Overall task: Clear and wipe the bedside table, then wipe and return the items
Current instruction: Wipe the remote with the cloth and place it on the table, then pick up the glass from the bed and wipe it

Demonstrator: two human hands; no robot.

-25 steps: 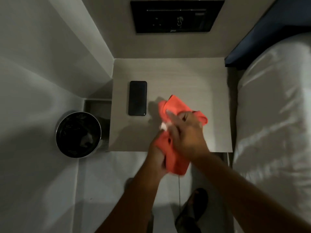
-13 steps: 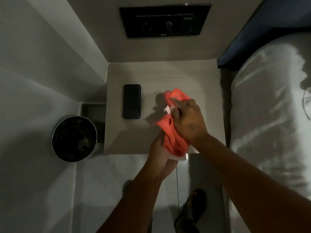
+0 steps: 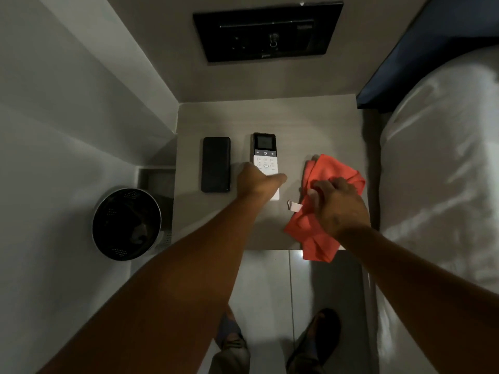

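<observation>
A white remote control (image 3: pixel 264 155) with a small dark screen lies flat on the light wood bedside table (image 3: pixel 310 122), just right of a black phone (image 3: pixel 216 163). My left hand (image 3: pixel 256 182) rests over the remote's near end, fingers around it. An orange cloth (image 3: pixel 321 211) with a white tag lies bunched at the table's right front, its lower corner hanging over the edge. My right hand (image 3: pixel 337 203) presses down on the cloth and grips it.
A black mesh waste bin (image 3: pixel 127 224) stands on the floor left of the table. A bed with white sheets (image 3: pixel 442 171) runs along the right. A black switch panel (image 3: pixel 267 31) is on the wall behind. My feet (image 3: pixel 313 344) are below.
Earlier both hands rubbed the remote inside the cloth above the table. Now the remote lies beside the phone under my left hand, and my right hand has moved the cloth to the right.
</observation>
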